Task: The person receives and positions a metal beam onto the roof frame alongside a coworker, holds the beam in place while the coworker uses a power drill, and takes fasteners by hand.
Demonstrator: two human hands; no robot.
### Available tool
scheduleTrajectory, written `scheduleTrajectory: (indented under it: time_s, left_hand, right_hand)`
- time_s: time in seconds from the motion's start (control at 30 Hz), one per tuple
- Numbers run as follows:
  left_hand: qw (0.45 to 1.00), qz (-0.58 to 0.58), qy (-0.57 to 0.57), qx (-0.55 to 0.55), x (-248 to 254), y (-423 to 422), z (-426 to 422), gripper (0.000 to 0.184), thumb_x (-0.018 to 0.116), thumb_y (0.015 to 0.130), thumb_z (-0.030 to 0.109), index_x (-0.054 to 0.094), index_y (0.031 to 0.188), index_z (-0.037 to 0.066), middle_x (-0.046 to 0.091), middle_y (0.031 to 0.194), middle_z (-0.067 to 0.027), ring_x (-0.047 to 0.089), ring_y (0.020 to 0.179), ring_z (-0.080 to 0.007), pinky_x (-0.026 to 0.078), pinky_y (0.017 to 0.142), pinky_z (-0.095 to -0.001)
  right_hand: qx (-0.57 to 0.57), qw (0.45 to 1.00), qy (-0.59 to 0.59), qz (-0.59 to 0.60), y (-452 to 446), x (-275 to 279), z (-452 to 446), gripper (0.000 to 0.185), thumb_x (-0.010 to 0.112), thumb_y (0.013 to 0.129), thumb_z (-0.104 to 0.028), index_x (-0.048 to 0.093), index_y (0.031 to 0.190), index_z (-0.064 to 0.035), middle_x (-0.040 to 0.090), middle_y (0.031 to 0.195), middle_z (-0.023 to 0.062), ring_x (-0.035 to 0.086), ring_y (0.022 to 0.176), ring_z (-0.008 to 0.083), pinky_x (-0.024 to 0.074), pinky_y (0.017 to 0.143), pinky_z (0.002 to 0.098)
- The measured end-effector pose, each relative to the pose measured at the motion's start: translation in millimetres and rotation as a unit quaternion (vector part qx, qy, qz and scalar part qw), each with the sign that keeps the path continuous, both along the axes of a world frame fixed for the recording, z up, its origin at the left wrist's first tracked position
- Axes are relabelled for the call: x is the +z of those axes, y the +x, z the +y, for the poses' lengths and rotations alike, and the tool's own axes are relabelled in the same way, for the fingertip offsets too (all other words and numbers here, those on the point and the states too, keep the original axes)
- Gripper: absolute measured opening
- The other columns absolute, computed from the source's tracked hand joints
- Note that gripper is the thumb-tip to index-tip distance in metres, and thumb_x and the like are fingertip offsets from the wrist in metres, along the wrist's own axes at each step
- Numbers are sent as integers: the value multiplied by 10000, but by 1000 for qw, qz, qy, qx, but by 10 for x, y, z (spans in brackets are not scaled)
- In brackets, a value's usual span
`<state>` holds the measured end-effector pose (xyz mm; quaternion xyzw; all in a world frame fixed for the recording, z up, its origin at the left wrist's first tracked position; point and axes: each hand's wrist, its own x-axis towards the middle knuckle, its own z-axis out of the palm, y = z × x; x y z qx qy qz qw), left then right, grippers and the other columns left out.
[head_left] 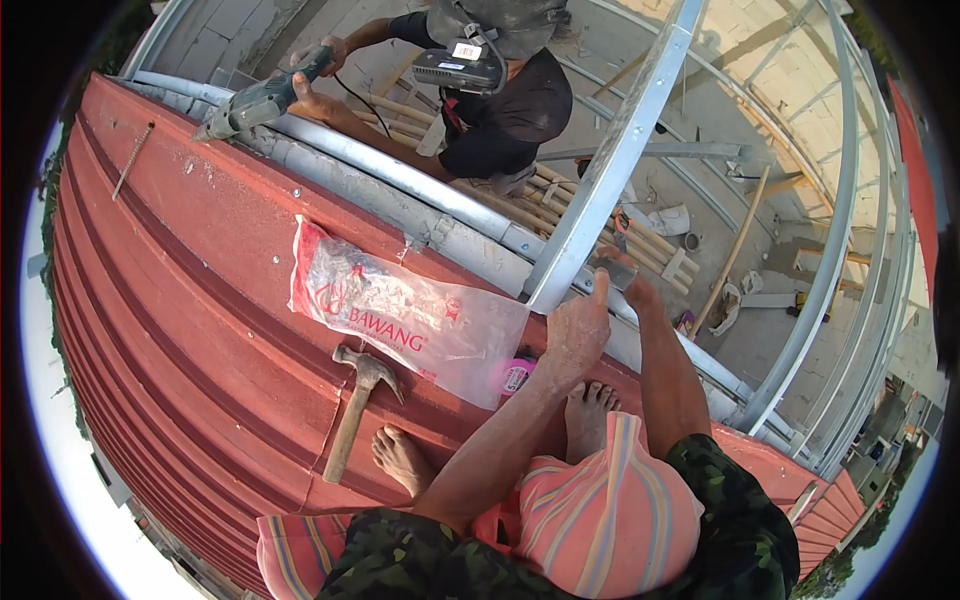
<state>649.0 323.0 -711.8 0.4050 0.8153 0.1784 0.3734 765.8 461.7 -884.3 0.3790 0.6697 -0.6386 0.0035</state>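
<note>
My left hand is at the foot of a slanting galvanized steel channel. Its index finger stretches upward while the other fingers curl down; what they close on is hidden. Just beyond it, my right hand is closed around a flat grey metal piece, close beside the channel. A clear plastic bag with red "BAWANG" print lies to the left of my hands. Partly under its edge sits a pink, round tape measure. A claw hammer with a wooden handle rests on the red metal roofing.
Across the roof edge, a co-worker holds a green power drill against the roofing. A long bit or rod lies at the left. Steel framing rises on the right; wooden poles and debris lie on the floor below.
</note>
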Motion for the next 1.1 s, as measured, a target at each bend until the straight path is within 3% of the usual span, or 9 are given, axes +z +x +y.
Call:
scheduleTrajectory:
  time_s: [0.77, 0.87, 1.1]
  left_hand:
    - [999, 2, -29, -16, 38, -13, 33, 538, 503, 783, 89, 297, 1279, 119, 598, 647, -227, 608, 653, -418, 455, 617, -537]
    - [999, 37, -16, -37, 45, -16, 24, 525, 530, 766, 63, 318, 1246, 66, 604, 624, -201, 628, 620, -375, 489, 561, -487]
    - [999, 22, -7, -25, 2, -3, 14, 500, 509, 777, 91, 324, 1241, 102, 588, 623, -222, 602, 629, -413, 450, 577, -529]
  right_hand:
    - [16, 999, 24, -14, -6, -19, -12, 254, 449, 894, -267, 534, 1068, -104, 539, 1068, 59, 466, 1031, 170, 336, 924, 308]
    - [15, 999, 28, -14, -6, -18, -9, 257, 446, 895, -269, 532, 1073, -105, 538, 1073, 59, 465, 1036, 172, 334, 927, 309]
    - [29, 999, 43, -6, -60, -57, -38, 264, 438, 898, -273, 529, 1083, -108, 536, 1085, 61, 462, 1047, 176, 329, 934, 311]
